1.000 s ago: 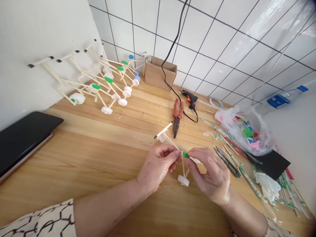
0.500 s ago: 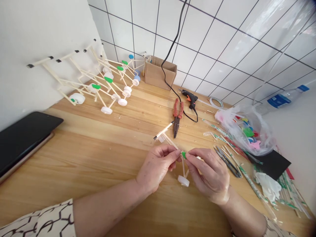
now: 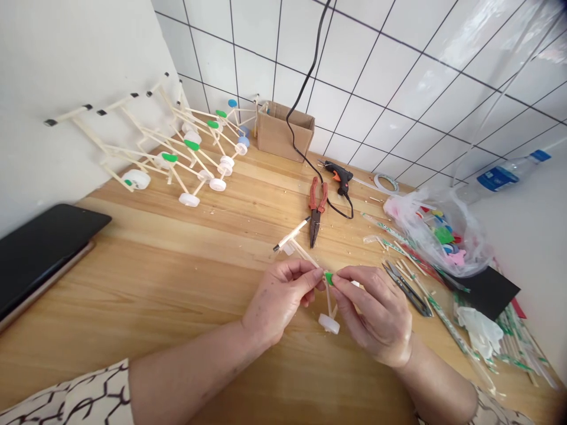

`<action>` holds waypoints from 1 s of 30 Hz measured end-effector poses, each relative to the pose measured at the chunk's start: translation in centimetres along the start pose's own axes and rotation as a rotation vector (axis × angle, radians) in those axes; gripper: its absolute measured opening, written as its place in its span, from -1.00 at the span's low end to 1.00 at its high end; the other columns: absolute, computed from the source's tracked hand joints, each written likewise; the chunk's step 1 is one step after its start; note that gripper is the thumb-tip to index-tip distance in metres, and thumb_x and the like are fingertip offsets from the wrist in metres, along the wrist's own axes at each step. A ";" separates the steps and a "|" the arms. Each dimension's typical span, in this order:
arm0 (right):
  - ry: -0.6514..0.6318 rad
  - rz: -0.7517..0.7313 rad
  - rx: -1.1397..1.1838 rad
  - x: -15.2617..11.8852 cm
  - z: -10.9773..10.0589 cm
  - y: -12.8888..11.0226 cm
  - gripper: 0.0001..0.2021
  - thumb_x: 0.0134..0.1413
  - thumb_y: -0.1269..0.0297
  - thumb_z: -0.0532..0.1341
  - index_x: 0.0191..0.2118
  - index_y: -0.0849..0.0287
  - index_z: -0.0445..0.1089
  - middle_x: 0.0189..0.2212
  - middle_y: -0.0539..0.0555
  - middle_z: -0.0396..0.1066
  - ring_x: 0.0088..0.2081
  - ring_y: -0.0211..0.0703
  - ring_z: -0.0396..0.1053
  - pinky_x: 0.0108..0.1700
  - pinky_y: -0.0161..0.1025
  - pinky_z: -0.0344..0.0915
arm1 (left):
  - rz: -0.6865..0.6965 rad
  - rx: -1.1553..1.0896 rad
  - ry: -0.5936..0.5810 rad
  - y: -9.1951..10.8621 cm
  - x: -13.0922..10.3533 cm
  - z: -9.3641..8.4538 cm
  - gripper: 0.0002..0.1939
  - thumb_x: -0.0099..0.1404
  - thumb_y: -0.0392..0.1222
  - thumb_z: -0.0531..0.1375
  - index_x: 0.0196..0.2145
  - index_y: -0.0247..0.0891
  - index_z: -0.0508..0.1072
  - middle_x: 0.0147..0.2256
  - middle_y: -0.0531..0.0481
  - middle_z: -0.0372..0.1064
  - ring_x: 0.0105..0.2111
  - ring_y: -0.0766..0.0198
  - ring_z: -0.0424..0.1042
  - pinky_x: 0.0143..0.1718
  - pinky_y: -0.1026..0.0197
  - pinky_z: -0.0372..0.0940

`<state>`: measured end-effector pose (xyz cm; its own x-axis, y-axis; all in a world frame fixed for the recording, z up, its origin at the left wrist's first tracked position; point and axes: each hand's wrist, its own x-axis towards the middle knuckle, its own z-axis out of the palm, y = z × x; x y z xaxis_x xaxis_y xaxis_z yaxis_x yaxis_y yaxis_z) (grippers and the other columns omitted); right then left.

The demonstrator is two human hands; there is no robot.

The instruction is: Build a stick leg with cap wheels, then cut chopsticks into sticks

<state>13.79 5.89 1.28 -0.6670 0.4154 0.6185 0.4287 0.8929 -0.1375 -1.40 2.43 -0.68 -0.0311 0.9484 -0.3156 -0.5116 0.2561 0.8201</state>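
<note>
A small tricycle model (image 3: 305, 254) made of pale wooden sticks stands on the table in front of me, with black-tipped handlebars and a white round wheel (image 3: 329, 323). My left hand (image 3: 283, 298) pinches its stick frame between thumb and forefinger. From the other side, my right hand (image 3: 376, 313) pinches a small green piece (image 3: 328, 277) at the top of the frame, where the sticks meet. The fingers hide part of that joint and most of another wheel.
Several similar stick models (image 3: 190, 147) stand at the back left, beside a cardboard box (image 3: 283, 133). Pliers (image 3: 315, 212) and a glue gun (image 3: 339, 177) lie ahead. Scissors (image 3: 410, 289), wrapped sticks and a plastic bag (image 3: 443, 236) of coloured pieces occupy the right. A black phone (image 3: 48, 248) lies left.
The view has shifted very slightly. Both hands keep the same grip on the model and the green piece.
</note>
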 end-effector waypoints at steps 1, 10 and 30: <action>0.002 0.016 0.012 0.1 0.0 0.0 -0.83 -0.01 0.53 0.19 -0.26 0.20 0.39 -0.39 0.14 0.44 -0.38 -0.15 0.39 -0.37 -0.19 0.34 | -0.001 0.003 0.002 0.0 0.0 0.0 -0.80 0.03 -0.15 0.28 -0.60 -0.33 0.43 -0.60 0.06 0.32 -0.63 0.43 0.17 -0.59 0.33 0.09; 0.002 0.041 0.025 0.1 0.1 -0.1 -0.88 -0.02 0.53 0.21 -0.33 0.22 0.39 -0.41 0.14 0.45 -0.39 -0.16 0.38 -0.36 -0.21 0.33 | -0.006 -0.016 0.002 0.1 -0.1 0.0 -0.82 0.04 -0.18 0.28 -0.59 -0.34 0.45 -0.61 0.07 0.31 -0.63 0.44 0.16 -0.60 0.34 0.08; 0.009 0.037 0.055 0.2 -0.2 0.0 -0.82 -0.04 0.56 0.23 -0.27 0.21 0.36 -0.39 0.13 0.48 -0.37 -0.15 0.41 -0.35 -0.19 0.34 | -0.008 -0.025 -0.011 0.0 -0.1 0.1 -0.81 0.04 -0.18 0.28 -0.61 -0.33 0.45 -0.65 0.10 0.28 -0.64 0.44 0.15 -0.60 0.34 0.07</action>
<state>13.80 5.92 1.52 -0.6455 0.4469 0.6193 0.4189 0.8853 -0.2022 -1.30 2.38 -0.64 -0.0173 0.9485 -0.3163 -0.5332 0.2589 0.8054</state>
